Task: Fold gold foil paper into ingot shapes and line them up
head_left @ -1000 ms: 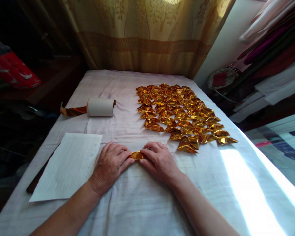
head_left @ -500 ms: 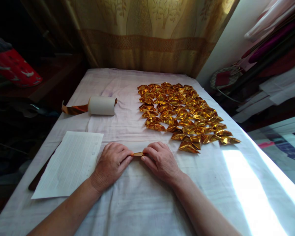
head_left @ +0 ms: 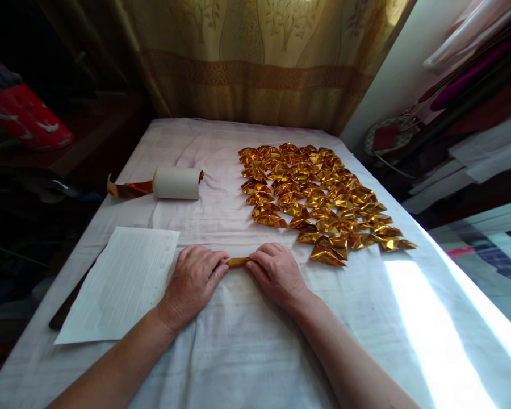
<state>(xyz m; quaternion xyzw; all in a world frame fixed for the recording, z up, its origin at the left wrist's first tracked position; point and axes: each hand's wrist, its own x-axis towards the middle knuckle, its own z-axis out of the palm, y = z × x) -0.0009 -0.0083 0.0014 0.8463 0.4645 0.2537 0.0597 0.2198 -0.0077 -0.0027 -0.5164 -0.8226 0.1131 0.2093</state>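
A narrow folded strip of gold foil paper (head_left: 238, 262) stretches between my two hands, low over the cloth. My left hand (head_left: 197, 276) pinches its left end between thumb and fingers. Its right end is gripped by my right hand (head_left: 277, 272), whose fingertips partly hide it. Beyond my right hand lie several folded gold foil pieces (head_left: 319, 199), boat-shaped and set close together in rows. A printed white sheet of paper (head_left: 119, 284) rests just left of my left hand, on top of a dark flat object (head_left: 70, 304).
A white-grey roll (head_left: 176, 183) with an orange-gold foil strip (head_left: 132, 189) coming out lies at the back left of the cloth-covered table (head_left: 213, 142). A red container (head_left: 29, 116) stands on a dark side cabinet. Curtains (head_left: 255, 62) hang behind; clothes (head_left: 489, 136) are at right.
The foil strip between my hands has tilted, so more of its flat face shows. Both hands have shifted only slightly.
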